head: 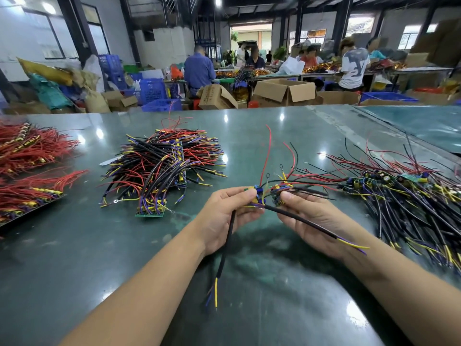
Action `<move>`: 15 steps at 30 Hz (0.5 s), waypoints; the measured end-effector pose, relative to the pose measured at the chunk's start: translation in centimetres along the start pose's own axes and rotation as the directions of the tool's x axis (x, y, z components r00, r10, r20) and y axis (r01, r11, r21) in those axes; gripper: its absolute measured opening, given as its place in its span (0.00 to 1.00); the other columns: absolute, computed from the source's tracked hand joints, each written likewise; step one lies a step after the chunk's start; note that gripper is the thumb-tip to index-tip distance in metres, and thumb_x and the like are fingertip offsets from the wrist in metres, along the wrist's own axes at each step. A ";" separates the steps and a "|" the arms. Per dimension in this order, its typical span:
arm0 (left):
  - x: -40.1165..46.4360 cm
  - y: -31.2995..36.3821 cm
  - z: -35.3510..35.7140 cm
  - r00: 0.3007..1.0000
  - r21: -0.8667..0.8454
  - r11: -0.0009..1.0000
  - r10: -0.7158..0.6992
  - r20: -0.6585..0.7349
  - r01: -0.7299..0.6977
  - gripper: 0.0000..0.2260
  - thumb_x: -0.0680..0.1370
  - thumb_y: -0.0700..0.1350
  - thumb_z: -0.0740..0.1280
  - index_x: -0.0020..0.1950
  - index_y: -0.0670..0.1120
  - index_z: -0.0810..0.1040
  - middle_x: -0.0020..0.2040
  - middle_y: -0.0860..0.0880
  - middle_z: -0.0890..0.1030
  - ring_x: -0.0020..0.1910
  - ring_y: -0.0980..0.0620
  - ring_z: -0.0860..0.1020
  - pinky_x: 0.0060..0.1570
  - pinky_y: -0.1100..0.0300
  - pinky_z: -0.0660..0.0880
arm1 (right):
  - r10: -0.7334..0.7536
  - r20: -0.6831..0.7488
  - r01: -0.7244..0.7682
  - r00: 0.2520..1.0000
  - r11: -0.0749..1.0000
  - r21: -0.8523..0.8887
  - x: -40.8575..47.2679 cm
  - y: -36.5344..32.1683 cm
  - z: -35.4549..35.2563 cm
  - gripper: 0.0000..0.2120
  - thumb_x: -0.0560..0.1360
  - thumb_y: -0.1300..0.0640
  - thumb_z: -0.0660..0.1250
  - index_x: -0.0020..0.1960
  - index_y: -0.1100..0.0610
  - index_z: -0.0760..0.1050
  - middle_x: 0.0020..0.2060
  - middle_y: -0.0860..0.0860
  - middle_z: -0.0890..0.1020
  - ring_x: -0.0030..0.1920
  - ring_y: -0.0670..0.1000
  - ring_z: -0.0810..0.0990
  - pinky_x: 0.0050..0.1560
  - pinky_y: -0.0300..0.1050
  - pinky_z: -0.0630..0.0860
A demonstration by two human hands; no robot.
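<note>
Above the green table (104, 245), my left hand (224, 216) pinches a small circuit board (257, 196) with blue and yellow parts. A black cable (225, 248) hangs from it, ending in yellow and purple wires. My right hand (314, 218) pinches a second small board (279, 194) close beside the first. Another black cable (301, 221) crosses my right palm toward the lower right. Red and black wires rise from both boards.
A stack of wired boards (162, 168) lies left of centre. A loose spread of wired boards (404, 196) lies at the right. Trays of red-wired parts (30, 171) sit at the far left. Beyond the table are cardboard boxes (284, 92), blue crates and several people working.
</note>
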State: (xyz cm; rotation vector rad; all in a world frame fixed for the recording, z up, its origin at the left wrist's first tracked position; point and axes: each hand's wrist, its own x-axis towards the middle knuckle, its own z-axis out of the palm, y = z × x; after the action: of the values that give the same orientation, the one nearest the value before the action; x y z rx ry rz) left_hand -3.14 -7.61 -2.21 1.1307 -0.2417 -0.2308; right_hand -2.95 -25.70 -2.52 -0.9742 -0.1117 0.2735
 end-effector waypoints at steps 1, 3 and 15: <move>0.0 0.4 0.0 0.998 -0.062 0.998 0.017 -0.055 -0.021 0.06 0.68 0.42 0.69 0.40 0.42 0.83 0.35 0.46 0.83 0.31 0.54 0.81 0.35 0.64 0.79 | -0.014 -0.011 0.014 1.000 0.999 -0.030 0.0 0.0 0.0 0.05 0.65 0.63 0.68 0.39 0.61 0.83 0.36 0.53 0.84 0.34 0.47 0.82 0.38 0.37 0.80; 0.4 1.0 -0.3 0.973 -0.175 0.976 0.088 -0.212 -0.126 0.05 0.68 0.41 0.68 0.41 0.41 0.81 0.33 0.47 0.82 0.29 0.55 0.80 0.32 0.64 0.79 | -0.049 -0.027 0.047 0.998 0.995 -0.083 0.0 0.0 0.1 0.05 0.65 0.63 0.68 0.36 0.60 0.83 0.33 0.51 0.83 0.33 0.46 0.82 0.37 0.36 0.79; 0.7 1.9 -3.4 0.439 0.852 0.496 0.737 -0.514 0.166 0.25 0.73 0.38 0.67 0.70 0.39 0.67 0.68 0.42 0.68 0.66 0.44 0.64 0.67 0.52 0.60 | -0.207 -0.107 0.124 0.972 0.848 -0.516 -0.4 0.3 0.6 0.06 0.77 0.65 0.63 0.45 0.57 0.77 0.37 0.51 0.78 0.34 0.46 0.77 0.43 0.39 0.75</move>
State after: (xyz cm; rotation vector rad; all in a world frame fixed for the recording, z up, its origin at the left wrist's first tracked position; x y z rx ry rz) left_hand -1.33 -4.16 -1.84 1.9840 0.4238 1.0070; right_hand -3.49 -25.14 -2.41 -1.5009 -0.1237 -0.0025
